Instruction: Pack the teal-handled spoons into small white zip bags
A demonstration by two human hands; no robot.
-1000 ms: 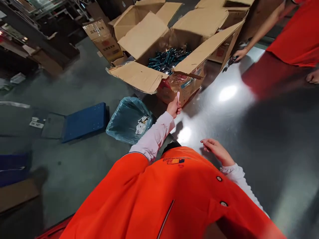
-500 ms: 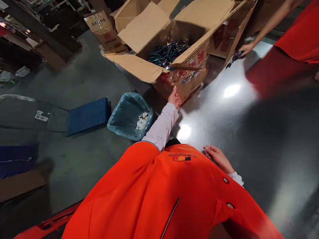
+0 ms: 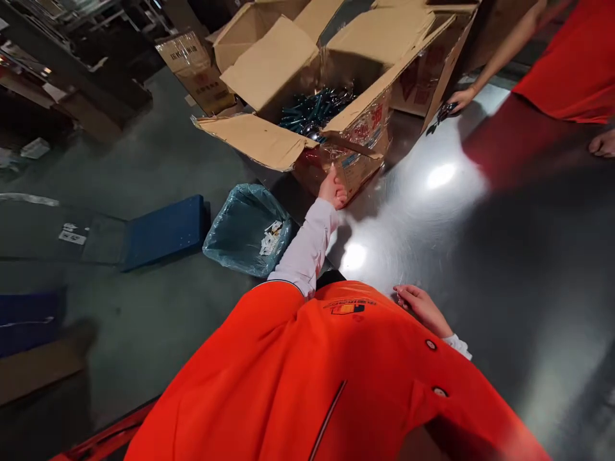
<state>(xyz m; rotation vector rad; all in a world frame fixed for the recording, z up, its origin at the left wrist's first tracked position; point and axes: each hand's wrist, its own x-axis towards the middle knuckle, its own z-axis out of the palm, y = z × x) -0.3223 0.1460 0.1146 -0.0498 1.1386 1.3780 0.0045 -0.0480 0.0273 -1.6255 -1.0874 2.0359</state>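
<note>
My left hand [image 3: 332, 190] reaches forward, fingers curled, close to the front wall of an open cardboard box [image 3: 362, 168]. Whether it touches the wall or holds anything is hidden. Inside that box lies a heap of dark teal, shiny metal-and-handle pieces [image 3: 314, 114], too small to name. Low over the smooth metal tabletop [image 3: 408, 237], near my waist, my right hand [image 3: 423, 308] has thumb and fingers brought together. Anything at its fingertips is too small to make out.
A bin lined with a blue bag [image 3: 235, 240] holds white scraps, left of my arm. A blue platform [image 3: 166, 232] stands farther left. At right, a co-worker's hand [image 3: 462, 99] holds dark tools [image 3: 441, 116] over the tabletop. More cartons [image 3: 195, 67] stand behind.
The view has shifted slightly, so the box and bin sit a little lower and farther left. Both my hands keep nearly the same pose, and the co-worker's hand stays beside the box.
</note>
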